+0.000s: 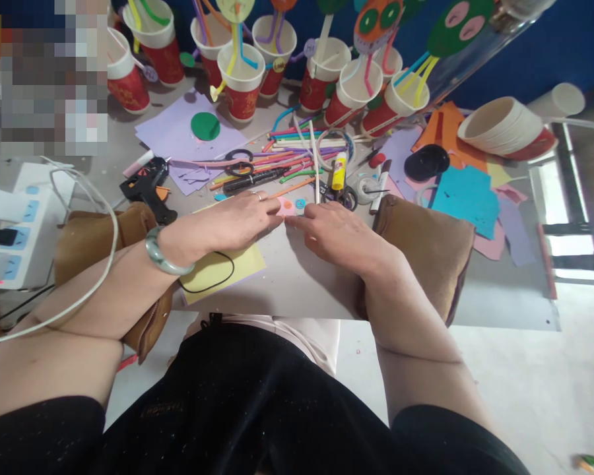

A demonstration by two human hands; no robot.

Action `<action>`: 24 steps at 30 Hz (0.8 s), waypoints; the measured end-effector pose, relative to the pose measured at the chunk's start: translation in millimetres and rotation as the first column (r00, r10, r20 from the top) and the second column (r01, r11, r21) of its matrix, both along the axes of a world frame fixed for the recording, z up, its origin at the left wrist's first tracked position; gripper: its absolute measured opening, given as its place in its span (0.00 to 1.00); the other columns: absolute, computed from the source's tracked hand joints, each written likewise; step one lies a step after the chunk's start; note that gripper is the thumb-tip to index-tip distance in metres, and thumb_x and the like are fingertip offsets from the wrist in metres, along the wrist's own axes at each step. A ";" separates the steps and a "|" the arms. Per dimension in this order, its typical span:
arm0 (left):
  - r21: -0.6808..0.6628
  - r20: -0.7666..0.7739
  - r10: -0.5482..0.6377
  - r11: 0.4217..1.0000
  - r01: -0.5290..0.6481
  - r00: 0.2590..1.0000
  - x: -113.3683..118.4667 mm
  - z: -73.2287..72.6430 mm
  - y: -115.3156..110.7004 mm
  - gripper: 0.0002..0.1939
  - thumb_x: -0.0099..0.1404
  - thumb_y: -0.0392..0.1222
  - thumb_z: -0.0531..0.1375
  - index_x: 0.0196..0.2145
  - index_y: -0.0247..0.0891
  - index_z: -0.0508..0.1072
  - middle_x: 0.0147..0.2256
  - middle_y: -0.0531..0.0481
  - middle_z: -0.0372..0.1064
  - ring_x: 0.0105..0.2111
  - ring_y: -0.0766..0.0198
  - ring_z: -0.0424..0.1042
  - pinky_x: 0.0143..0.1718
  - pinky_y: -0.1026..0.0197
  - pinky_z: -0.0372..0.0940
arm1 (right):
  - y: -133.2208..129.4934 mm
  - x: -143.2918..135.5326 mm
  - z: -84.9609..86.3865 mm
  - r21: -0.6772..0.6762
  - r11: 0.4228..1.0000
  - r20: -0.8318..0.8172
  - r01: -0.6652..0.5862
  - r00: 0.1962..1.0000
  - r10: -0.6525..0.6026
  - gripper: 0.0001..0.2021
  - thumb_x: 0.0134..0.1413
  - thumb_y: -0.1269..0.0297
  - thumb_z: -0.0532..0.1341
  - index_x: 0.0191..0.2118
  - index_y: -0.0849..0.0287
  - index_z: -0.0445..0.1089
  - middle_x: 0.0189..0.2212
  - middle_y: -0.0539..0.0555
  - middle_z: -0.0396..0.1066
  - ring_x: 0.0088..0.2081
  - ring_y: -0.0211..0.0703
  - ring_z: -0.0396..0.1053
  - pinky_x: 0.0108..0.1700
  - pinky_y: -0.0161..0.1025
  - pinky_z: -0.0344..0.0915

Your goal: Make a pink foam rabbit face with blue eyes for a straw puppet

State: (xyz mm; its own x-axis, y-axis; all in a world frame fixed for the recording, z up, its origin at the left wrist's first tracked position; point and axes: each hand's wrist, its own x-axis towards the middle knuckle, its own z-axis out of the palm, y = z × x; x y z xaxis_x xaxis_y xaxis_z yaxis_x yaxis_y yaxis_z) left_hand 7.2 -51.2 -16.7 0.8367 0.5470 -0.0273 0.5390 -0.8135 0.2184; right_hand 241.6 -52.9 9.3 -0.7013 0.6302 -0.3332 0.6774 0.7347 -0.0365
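Note:
A small pink paper piece point(286, 206) with an orange dot lies between my hands, and a small blue paper disc point(300, 204) with a drawn mark is just right of it. My left hand point(242, 218), with a ring and a jade bangle at the wrist, has its fingers curled together at the pink piece's left edge. From the right, my right hand point(334, 231) meets it with bent fingers, thumb and index pressed near its lower edge. Both hands rest low over the table; their fingertips partly hide the paper. Under my left wrist is a yellow sheet point(242, 267) with a black loop.
Red paper cups point(242, 99) with pipe-cleaner figures line the back. Pipe cleaners point(297, 152), a black marker point(255, 179), a glue stick point(339, 171) and scissors point(346, 196) lie beyond my hands. A glue gun point(151, 188) and power strip point(39, 224) are left; brown cushions point(426, 254) flank my arms.

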 end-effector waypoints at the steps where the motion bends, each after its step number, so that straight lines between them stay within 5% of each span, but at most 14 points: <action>1: 0.009 0.013 -0.002 1.000 0.002 1.000 -0.3 -0.5 -0.3 0.21 0.78 0.33 0.46 0.58 0.38 0.73 0.53 0.39 0.72 0.51 0.54 0.72 0.49 0.54 0.63 | -0.1 -0.1 0.1 0.002 1.000 -0.003 -0.002 1.000 0.002 0.28 0.62 0.77 0.56 0.66 0.57 0.71 0.42 0.61 0.75 0.40 0.50 0.69 0.44 0.43 0.53; 10: -0.009 -0.024 -0.011 1.000 0.010 1.000 -5.8 -0.1 -3.1 0.17 0.72 0.31 0.50 0.51 0.38 0.76 0.52 0.40 0.72 0.53 0.52 0.71 0.52 0.52 0.64 | -0.5 -1.5 1.9 -0.010 1.000 -0.001 0.008 1.000 -0.008 0.25 0.64 0.77 0.56 0.64 0.59 0.73 0.42 0.61 0.75 0.43 0.50 0.71 0.43 0.43 0.53; 24: 0.007 -0.027 -0.022 1.000 0.022 0.999 -9.8 -2.7 -5.3 0.23 0.70 0.28 0.53 0.60 0.37 0.73 0.60 0.39 0.70 0.61 0.50 0.69 0.58 0.50 0.65 | -1.2 -3.1 1.4 -0.011 0.999 0.011 0.036 0.999 -0.036 0.26 0.64 0.77 0.56 0.65 0.57 0.72 0.43 0.61 0.76 0.45 0.52 0.73 0.45 0.43 0.56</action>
